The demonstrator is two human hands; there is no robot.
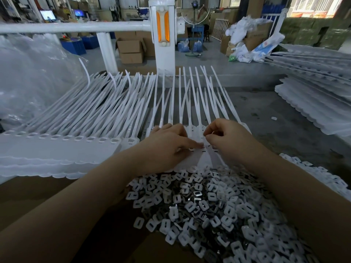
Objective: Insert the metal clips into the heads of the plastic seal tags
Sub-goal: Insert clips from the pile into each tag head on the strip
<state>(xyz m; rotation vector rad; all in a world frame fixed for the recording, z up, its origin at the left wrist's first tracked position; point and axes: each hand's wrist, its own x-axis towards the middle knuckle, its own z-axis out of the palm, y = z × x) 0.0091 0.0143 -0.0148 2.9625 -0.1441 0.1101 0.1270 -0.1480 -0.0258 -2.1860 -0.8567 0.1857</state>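
The left hand (167, 141) presses flat white plastic tags (197, 133) with straight fingers; the right hand (226, 137) pinches a thin metal clip (212, 132).

The seal tags (106, 112) are plain white, fanning from nine to twelve o'clock. The clips (201, 204) at six o'clock mix white and shiny silver-grey. The post (164, 54) at twelve o'clock is white with two orange strips (162, 26).

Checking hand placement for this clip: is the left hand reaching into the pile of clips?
No, the left hand rests on the seal tags, above the clip pile.
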